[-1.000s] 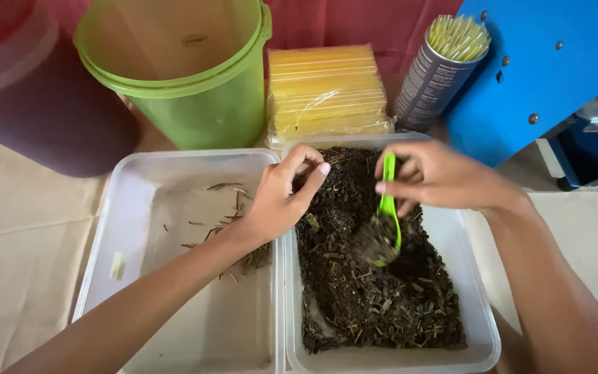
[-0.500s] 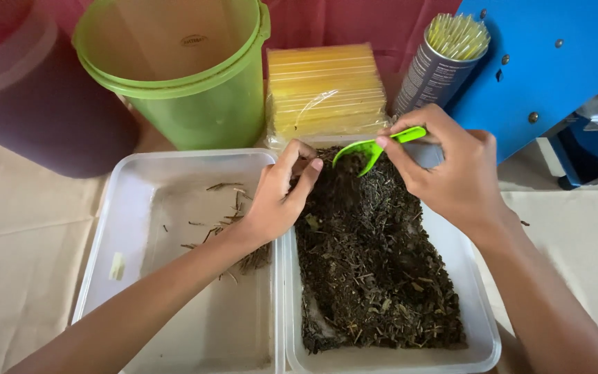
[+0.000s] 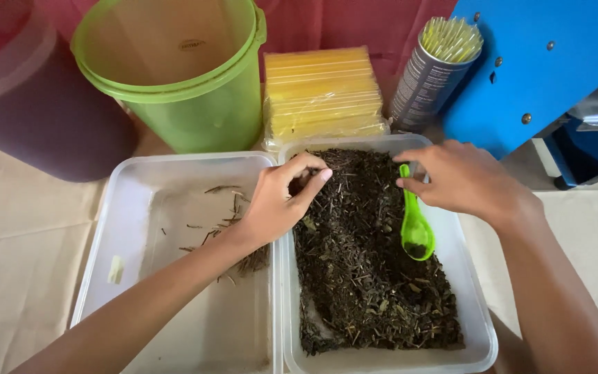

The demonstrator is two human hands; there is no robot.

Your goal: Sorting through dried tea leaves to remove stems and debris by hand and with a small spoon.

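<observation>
Right hand [image 3: 468,181] pinches the scoop [image 3: 415,225], nearly empty. Left fingers [image 3: 304,181] pinch something small, probably a stem. Right tray [image 3: 475,325] of leaf mix [image 3: 365,277] still full; left tray [image 3: 105,228] beside it holds few twigs [image 3: 226,221].

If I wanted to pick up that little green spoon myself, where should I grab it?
Probably by the thin handle at the far end of the green spoon, where the right hand pinches it now. The bowl points toward the viewer and rests on the dark dried leaves, so coming from the far side keeps fingers clear of them.

Beige cloth-covered table [image 3: 15,228]; two clear trays [image 3: 115,228] side by side; green bucket [image 3: 195,104]
</observation>
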